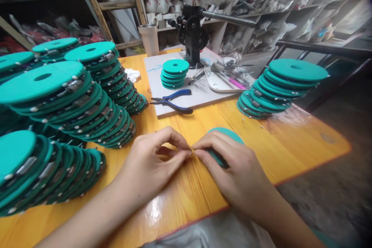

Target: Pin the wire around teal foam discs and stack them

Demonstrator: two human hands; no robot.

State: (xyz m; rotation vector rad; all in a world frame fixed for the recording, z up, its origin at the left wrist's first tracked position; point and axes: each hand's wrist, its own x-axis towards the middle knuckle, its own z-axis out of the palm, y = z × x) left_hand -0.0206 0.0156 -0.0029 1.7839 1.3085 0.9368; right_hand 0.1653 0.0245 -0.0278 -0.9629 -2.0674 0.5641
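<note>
My left hand (pixel 151 162) and my right hand (pixel 232 174) meet fingertip to fingertip over the orange wooden table (pixel 290 147). Thumb and forefinger of each hand pinch together at the same spot; whatever sits between them is too small to make out. A teal disc (pixel 229 133) lies flat on the table under my right hand, partly hidden by its fingers. Blue-handled pliers (pixel 174 101) lie on a grey board (pixel 203 97) just beyond my hands.
Tall leaning stacks of teal discs (pixel 66 97) fill the left side; another stack (pixel 281 85) stands right, a short one (pixel 174 73) on the board. A black hand press (pixel 193 35), a white tray of tools (pixel 223 79) and a metal tumbler (pixel 148 38) stand behind.
</note>
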